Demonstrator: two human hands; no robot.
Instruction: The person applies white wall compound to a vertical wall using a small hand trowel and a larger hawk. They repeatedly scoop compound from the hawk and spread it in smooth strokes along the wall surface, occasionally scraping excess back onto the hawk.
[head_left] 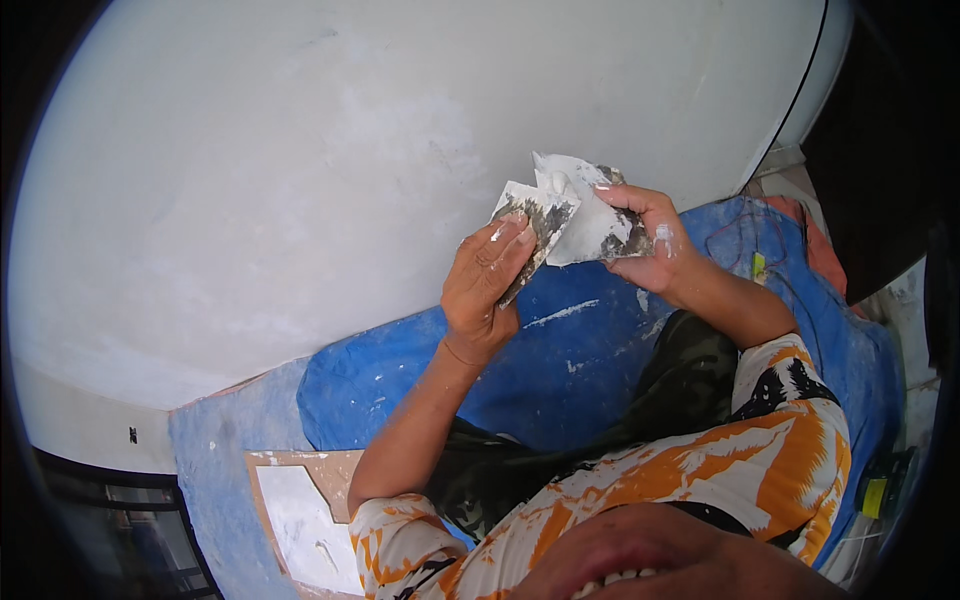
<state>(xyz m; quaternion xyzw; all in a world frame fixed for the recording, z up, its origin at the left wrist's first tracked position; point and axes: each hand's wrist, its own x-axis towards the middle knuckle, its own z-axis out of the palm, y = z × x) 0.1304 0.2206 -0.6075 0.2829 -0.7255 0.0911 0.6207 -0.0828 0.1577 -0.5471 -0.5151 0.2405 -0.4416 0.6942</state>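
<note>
Both my hands are raised before the white wall [270, 200]. My left hand [482, 278] is closed on a flat putty scraper [540, 218], worn dark and smeared with white putty. In my right hand [662, 240] is a second, wider putty scraper [592, 222], gripped at its right side between thumb and fingers. White putty [562, 185] sits on its face. The left scraper's edge overlaps the right one's face; whether they touch I cannot tell. White smears mark the fingers of both hands.
Blue sheeting [560, 340] with white splashes covers the floor under my crossed legs. A brown board with a white sheet [300, 525] lies at lower left. Thin cables [785, 275], a yellow-green object [758, 267] and orange cloth [822, 250] are at right. A dark-framed opening [130, 520] is at far left.
</note>
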